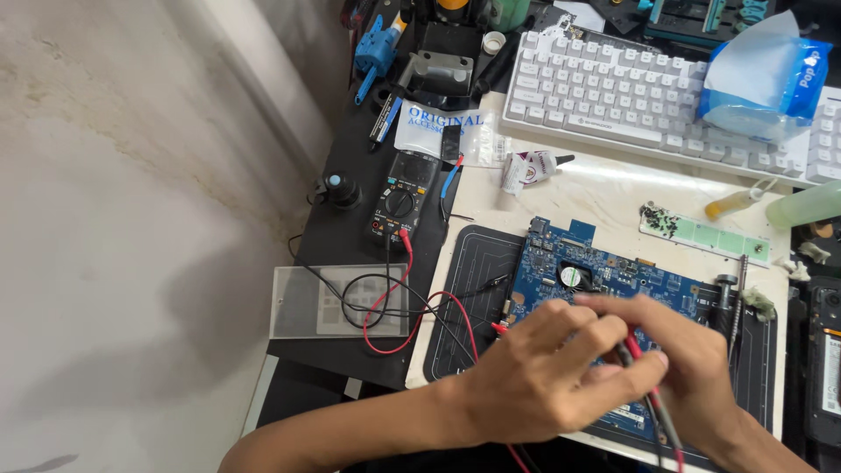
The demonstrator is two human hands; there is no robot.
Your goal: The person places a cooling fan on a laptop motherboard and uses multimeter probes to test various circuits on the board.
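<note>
We see a pale, mottled floor point(114, 175) filling the left half of the frame. A cream-topped workbench point(613, 188) occupies the right, its left strip black point(337, 236). Light is even and soft, shadows faint at lower left.

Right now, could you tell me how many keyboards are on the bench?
2: a white keyboard along the back edge, and a second keyboard at the far right, partly cut off by the frame and behind the blue tissue pack.
</note>
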